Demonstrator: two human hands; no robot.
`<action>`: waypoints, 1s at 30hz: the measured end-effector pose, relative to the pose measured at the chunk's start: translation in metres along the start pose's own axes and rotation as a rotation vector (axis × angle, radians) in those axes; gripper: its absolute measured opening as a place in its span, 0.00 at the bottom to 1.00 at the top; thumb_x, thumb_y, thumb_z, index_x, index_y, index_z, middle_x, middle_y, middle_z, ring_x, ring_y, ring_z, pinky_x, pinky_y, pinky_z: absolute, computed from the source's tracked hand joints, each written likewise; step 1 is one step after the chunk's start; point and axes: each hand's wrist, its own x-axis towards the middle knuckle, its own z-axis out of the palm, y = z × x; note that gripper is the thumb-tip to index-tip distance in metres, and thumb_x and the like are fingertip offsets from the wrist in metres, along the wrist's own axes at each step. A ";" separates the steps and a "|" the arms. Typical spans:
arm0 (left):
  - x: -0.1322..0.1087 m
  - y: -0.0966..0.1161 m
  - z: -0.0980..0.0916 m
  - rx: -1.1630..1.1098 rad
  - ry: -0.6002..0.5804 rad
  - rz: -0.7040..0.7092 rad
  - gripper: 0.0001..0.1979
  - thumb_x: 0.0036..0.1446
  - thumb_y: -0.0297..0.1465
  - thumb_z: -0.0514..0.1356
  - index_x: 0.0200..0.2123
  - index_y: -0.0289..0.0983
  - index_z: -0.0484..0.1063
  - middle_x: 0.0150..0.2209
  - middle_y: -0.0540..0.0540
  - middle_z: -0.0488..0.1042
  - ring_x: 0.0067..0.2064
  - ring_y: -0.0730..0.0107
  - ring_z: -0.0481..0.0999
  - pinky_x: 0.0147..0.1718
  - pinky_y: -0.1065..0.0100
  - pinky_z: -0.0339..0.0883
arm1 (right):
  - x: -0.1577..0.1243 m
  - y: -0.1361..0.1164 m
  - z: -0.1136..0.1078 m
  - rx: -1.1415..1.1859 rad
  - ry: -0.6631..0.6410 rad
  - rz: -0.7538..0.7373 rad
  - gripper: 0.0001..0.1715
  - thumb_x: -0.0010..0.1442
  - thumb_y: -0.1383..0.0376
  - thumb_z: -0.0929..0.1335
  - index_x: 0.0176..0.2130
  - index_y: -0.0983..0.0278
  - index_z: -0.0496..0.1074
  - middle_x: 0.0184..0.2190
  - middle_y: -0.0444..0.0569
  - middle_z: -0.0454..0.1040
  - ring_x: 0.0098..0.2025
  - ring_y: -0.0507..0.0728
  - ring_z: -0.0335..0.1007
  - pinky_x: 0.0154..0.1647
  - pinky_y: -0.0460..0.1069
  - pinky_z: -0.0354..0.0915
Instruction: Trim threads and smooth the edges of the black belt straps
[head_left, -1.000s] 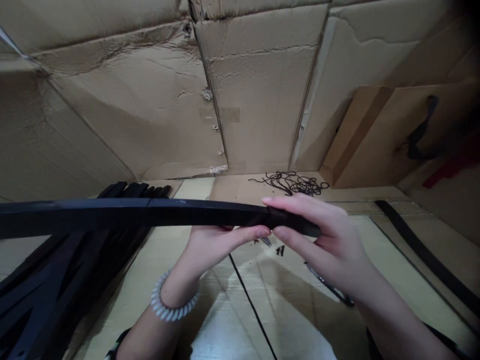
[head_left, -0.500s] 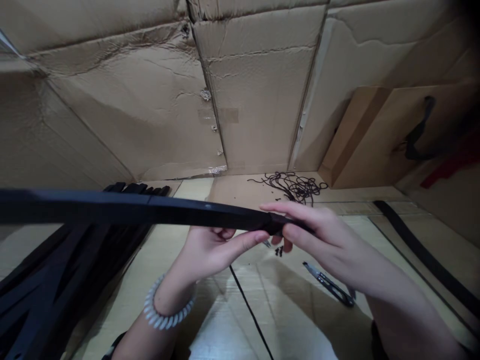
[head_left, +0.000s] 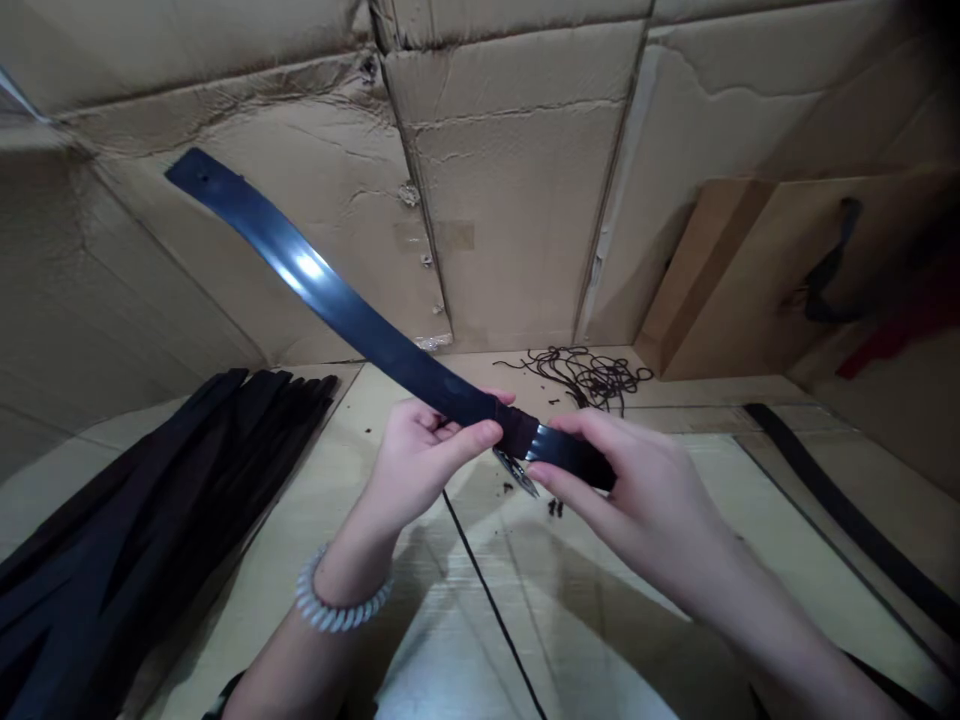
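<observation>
A long, glossy black curved strip (head_left: 337, 305) is held up in both hands, its far end with a small hole pointing to the upper left. Dark cord wrapping (head_left: 516, 432) circles it in a tight band. My left hand (head_left: 420, 462) is closed on the strip just left of the band, thumb on top. To the right of the band, my right hand (head_left: 637, 490) pinches the strip's other end, partly hiding it. Below, a dark cord (head_left: 491, 595) runs down toward me. A small metal-tipped tool (head_left: 517, 474) shows beneath the band, partly covered.
Many black strips (head_left: 150, 510) lie piled at the left. Tangled dark cord (head_left: 592, 375) sits at the back of the table, with small dark scraps (head_left: 555, 508) nearer. Another black strip (head_left: 847, 510) lies at right. A paper bag (head_left: 750, 270) leans against the cardboard wall (head_left: 517, 200).
The strip has turned from edge-on to showing its broad face, its far end now up and in view. My right hand has shifted along the strip, exposing the cord band.
</observation>
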 end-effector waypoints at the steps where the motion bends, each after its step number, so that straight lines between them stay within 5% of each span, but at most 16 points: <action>1: 0.000 0.000 -0.001 -0.030 -0.031 -0.027 0.12 0.49 0.37 0.73 0.34 0.37 0.83 0.31 0.46 0.83 0.33 0.68 0.82 0.34 0.73 0.77 | 0.000 0.000 -0.003 0.008 -0.087 0.002 0.15 0.62 0.52 0.68 0.41 0.59 0.72 0.33 0.44 0.76 0.36 0.57 0.70 0.34 0.50 0.58; 5: -0.002 -0.001 -0.008 -0.161 -0.190 -0.117 0.07 0.53 0.36 0.71 0.36 0.42 0.84 0.28 0.49 0.80 0.30 0.74 0.79 0.31 0.77 0.73 | 0.002 0.010 -0.006 0.478 -0.647 0.164 0.22 0.67 0.47 0.61 0.42 0.62 0.72 0.28 0.43 0.73 0.25 0.51 0.65 0.27 0.47 0.57; 7: -0.002 -0.002 -0.011 -0.168 -0.183 -0.126 0.10 0.50 0.38 0.72 0.35 0.41 0.84 0.27 0.49 0.78 0.28 0.77 0.75 0.27 0.78 0.70 | 0.003 0.017 0.001 0.686 -0.733 0.227 0.29 0.66 0.45 0.59 0.43 0.64 0.73 0.22 0.40 0.65 0.20 0.49 0.55 0.22 0.46 0.53; 11: 0.002 -0.004 -0.009 -0.187 -0.039 -0.115 0.20 0.45 0.47 0.72 0.31 0.36 0.80 0.19 0.55 0.64 0.20 0.82 0.60 0.17 0.80 0.56 | -0.001 0.020 0.020 0.614 -0.436 0.264 0.20 0.65 0.49 0.64 0.38 0.63 0.70 0.26 0.41 0.62 0.28 0.51 0.55 0.29 0.47 0.53; 13: 0.003 -0.004 -0.005 -0.179 0.028 -0.151 0.17 0.50 0.44 0.71 0.29 0.35 0.77 0.20 0.55 0.64 0.20 0.84 0.58 0.17 0.81 0.53 | -0.003 0.019 0.022 0.536 -0.251 0.281 0.14 0.63 0.54 0.69 0.40 0.61 0.68 0.34 0.44 0.66 0.36 0.53 0.59 0.37 0.48 0.55; 15: 0.002 -0.004 -0.003 -0.179 0.064 -0.196 0.17 0.52 0.42 0.70 0.25 0.34 0.74 0.21 0.54 0.67 0.21 0.84 0.61 0.18 0.82 0.54 | -0.006 0.021 0.019 0.525 -0.225 0.292 0.14 0.61 0.56 0.71 0.41 0.60 0.66 0.37 0.45 0.68 0.40 0.54 0.61 0.42 0.48 0.56; 18: 0.001 -0.006 -0.004 -0.219 0.050 -0.208 0.22 0.46 0.46 0.72 0.23 0.35 0.71 0.22 0.53 0.69 0.23 0.81 0.67 0.20 0.80 0.61 | -0.017 0.030 0.017 0.648 -0.564 0.326 0.21 0.64 0.46 0.64 0.39 0.62 0.69 0.32 0.47 0.75 0.29 0.53 0.70 0.32 0.48 0.64; 21: -0.001 -0.011 -0.008 -0.266 0.016 -0.211 0.28 0.38 0.54 0.72 0.20 0.36 0.69 0.18 0.54 0.66 0.20 0.79 0.66 0.20 0.76 0.63 | -0.041 0.039 0.024 0.984 -0.985 0.495 0.43 0.61 0.34 0.53 0.35 0.65 0.73 0.16 0.44 0.68 0.11 0.49 0.55 0.12 0.44 0.51; 23: -0.005 -0.017 -0.009 -0.282 -0.011 -0.256 0.30 0.33 0.55 0.73 0.19 0.35 0.69 0.17 0.54 0.64 0.20 0.79 0.65 0.19 0.76 0.62 | -0.060 0.043 0.027 1.155 -0.887 0.634 0.40 0.59 0.33 0.56 0.26 0.63 0.68 0.11 0.36 0.54 0.11 0.45 0.44 0.12 0.43 0.44; 24: -0.009 -0.021 -0.008 -0.283 -0.015 -0.295 0.29 0.33 0.55 0.73 0.20 0.35 0.70 0.18 0.54 0.65 0.21 0.78 0.66 0.20 0.76 0.63 | -0.068 0.043 0.027 1.111 -0.751 0.668 0.35 0.59 0.35 0.60 0.27 0.62 0.67 0.14 0.37 0.55 0.14 0.45 0.46 0.15 0.42 0.45; 27: -0.030 -0.032 -0.004 -0.258 0.040 -0.450 0.23 0.49 0.50 0.68 0.25 0.35 0.71 0.22 0.52 0.68 0.23 0.78 0.67 0.21 0.77 0.63 | -0.084 0.043 0.021 0.453 -0.344 0.470 0.24 0.57 0.44 0.68 0.28 0.61 0.72 0.21 0.44 0.66 0.23 0.52 0.59 0.26 0.47 0.57; 30: -0.060 -0.045 -0.002 -0.218 0.127 -0.536 0.24 0.53 0.49 0.67 0.24 0.33 0.69 0.20 0.54 0.61 0.21 0.82 0.60 0.19 0.80 0.55 | -0.096 0.044 0.012 0.099 -0.289 0.320 0.23 0.59 0.46 0.66 0.29 0.60 0.77 0.25 0.52 0.73 0.29 0.60 0.67 0.34 0.53 0.62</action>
